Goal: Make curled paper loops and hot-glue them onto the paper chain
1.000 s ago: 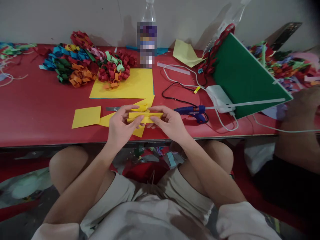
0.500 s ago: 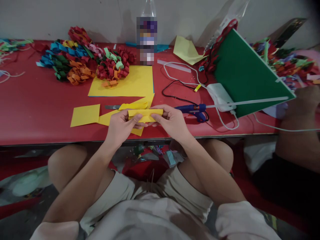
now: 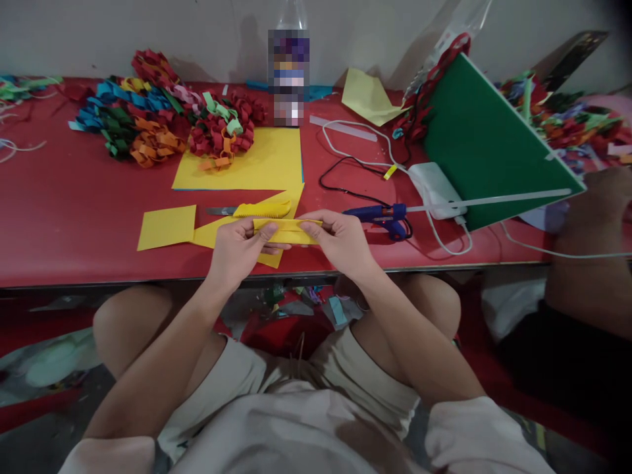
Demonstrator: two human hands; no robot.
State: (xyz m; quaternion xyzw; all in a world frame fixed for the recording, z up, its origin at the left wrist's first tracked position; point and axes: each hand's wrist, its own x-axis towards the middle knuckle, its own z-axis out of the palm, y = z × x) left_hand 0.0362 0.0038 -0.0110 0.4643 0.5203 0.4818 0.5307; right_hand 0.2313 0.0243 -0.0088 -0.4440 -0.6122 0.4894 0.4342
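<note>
A folded strip of yellow paper (image 3: 288, 232) is held flat between both hands over the near edge of the red table (image 3: 74, 217). My left hand (image 3: 239, 249) pinches its left end, thumb on top. Its right end is pinched by my right hand (image 3: 340, 241). Just behind the strip lies a yellow utility knife (image 3: 257, 210) on yellow paper scraps (image 3: 166, 227). A larger yellow sheet (image 3: 266, 164) lies further back.
A blue glue gun (image 3: 382, 217) with cords and a white adapter (image 3: 434, 187) sits to the right. A green board (image 3: 486, 145) leans at the right. Piles of coloured paper chains (image 3: 162, 125) and a bottle (image 3: 289, 72) stand at the back. Another person's arm (image 3: 592, 217) is at far right.
Both hands have pressed the yellow paper into a thinner, flatter strip. They stay at the same spot on the table edge.
</note>
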